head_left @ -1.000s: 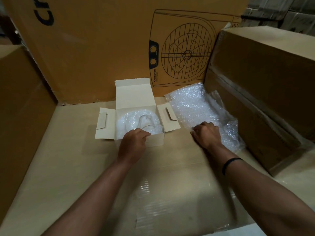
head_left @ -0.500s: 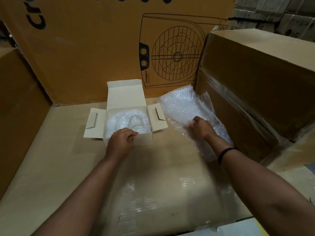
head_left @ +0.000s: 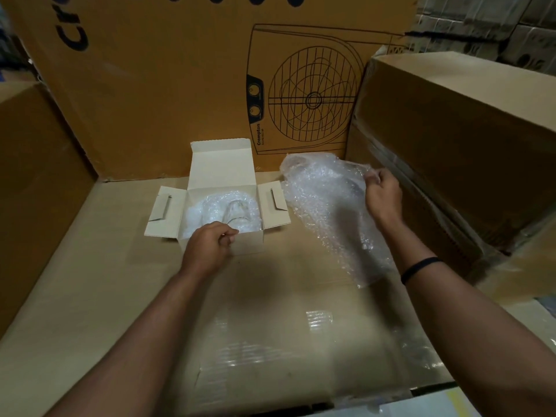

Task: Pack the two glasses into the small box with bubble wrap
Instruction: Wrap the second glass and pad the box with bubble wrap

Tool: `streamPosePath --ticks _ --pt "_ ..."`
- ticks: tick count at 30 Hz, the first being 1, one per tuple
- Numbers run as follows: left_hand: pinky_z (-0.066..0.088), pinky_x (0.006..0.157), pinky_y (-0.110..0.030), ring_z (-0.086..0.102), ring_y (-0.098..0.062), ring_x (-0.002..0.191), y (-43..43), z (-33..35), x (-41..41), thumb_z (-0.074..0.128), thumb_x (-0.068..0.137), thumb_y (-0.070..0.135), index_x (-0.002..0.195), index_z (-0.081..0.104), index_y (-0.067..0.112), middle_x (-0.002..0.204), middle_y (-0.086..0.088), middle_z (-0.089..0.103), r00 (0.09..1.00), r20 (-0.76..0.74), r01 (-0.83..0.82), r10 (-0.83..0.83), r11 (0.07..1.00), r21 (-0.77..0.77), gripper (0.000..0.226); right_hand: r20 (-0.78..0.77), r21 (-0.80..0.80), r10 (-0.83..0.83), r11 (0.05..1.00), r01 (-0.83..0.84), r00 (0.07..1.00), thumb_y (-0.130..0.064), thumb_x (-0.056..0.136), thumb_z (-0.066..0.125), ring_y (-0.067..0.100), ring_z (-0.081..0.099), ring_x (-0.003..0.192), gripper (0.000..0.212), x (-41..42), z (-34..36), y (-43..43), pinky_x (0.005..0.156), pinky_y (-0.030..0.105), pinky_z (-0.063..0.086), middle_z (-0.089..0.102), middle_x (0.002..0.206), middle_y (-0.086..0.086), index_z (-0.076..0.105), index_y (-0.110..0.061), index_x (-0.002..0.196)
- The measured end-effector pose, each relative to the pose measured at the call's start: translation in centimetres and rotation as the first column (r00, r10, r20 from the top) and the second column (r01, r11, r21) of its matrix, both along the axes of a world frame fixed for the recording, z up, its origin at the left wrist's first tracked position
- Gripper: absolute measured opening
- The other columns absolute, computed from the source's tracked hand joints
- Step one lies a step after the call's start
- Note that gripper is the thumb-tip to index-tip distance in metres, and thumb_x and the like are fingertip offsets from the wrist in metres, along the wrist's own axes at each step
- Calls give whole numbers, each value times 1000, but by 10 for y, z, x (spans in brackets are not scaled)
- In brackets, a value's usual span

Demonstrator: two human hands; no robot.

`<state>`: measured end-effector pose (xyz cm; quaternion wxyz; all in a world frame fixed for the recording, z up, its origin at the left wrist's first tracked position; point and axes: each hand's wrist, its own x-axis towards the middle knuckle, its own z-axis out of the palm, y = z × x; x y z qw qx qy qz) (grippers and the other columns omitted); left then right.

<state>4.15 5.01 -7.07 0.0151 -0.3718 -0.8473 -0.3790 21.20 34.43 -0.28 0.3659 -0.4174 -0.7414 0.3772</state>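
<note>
A small white box stands open on the cardboard surface, lid and side flaps spread. Inside it lies bubble wrap with a clear glass nestled in it. My left hand rests at the box's front edge, fingers curled at the front wall; whether it holds the wall I cannot tell. My right hand pinches the upper right edge of a loose bubble wrap sheet and holds it up off the surface, right of the box. A second glass is not visible.
A large fan-printed carton stands behind the box. A big brown carton walls the right side, another carton the left. The cardboard work surface has shiny tape strips near its front edge.
My right hand has lifted the loose bubble wrap sheet up and away from the surface, moving farther back and right. My left hand stays at the box's front edge.
</note>
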Motion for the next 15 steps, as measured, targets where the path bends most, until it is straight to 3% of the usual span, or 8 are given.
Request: streamPosePath --ticks 3,5,6,8,10,11,13,15 --pt "46 83 -38 61 -19 87 -1 2 11 57 83 19 86 74 13 88 2 69 985 -169 39 -20 993 108 18 -87 100 88 992 -79 992 -30 105 36 11 62 84 20 17 5 -21 73 33 51 60 92 -9 52 -19 101" --pt "46 82 -33 61 -16 87 4 7 27 57 83 32 86 72 12 87 3 68 980 -198 77 -36 976 205 26 -86 204 216 959 -195 973 -29 106 36 10 63 84 22 33 -5 -41 69 28 51 64 94 -8 54 -18 103" --pt "47 79 -28 61 -13 85 9 10 36 56 84 37 88 72 11 87 3 68 989 -130 99 -69 965 241 31 -29 272 297 921 -278 955 -30 105 36 12 64 86 24 41 -15 -49 70 28 50 66 97 -5 57 -17 106" --pt "48 74 -22 62 -10 79 26 26 55 55 83 50 95 72 9 85 1 68 962 208 107 -178 944 312 46 151 408 457 779 -477 876 -27 102 40 16 63 97 26 52 -36 -64 82 27 47 68 108 1 62 -16 112" --pt "48 71 -28 60 -17 76 43 37 65 55 87 56 114 64 4 92 -6 65 764 582 47 -278 924 379 59 308 466 613 569 -677 727 -26 101 41 20 61 107 28 57 -51 -74 94 30 44 67 116 4 64 -14 113" --pt "46 69 -31 56 -22 76 48 43 68 53 87 58 120 59 3 95 -10 61 663 679 9 -315 910 414 64 370 457 665 478 -750 649 -28 99 42 21 60 110 29 58 -56 -79 97 33 44 67 118 4 64 -14 111" --pt "43 75 -36 54 -27 87 53 48 70 53 79 71 125 54 5 105 -13 57 565 742 -45 -360 885 464 81 488 397 694 364 -842 530 -19 90 51 24 57 117 21 58 -62 -88 99 40 43 64 125 6 64 -12 104" --pt "43 85 -42 56 -29 99 55 56 69 60 67 78 127 51 12 118 -10 57 564 745 -88 -355 871 483 90 603 328 663 301 -895 444 -11 77 55 26 52 127 24 59 -67 -95 102 45 41 60 134 6 63 -10 100"
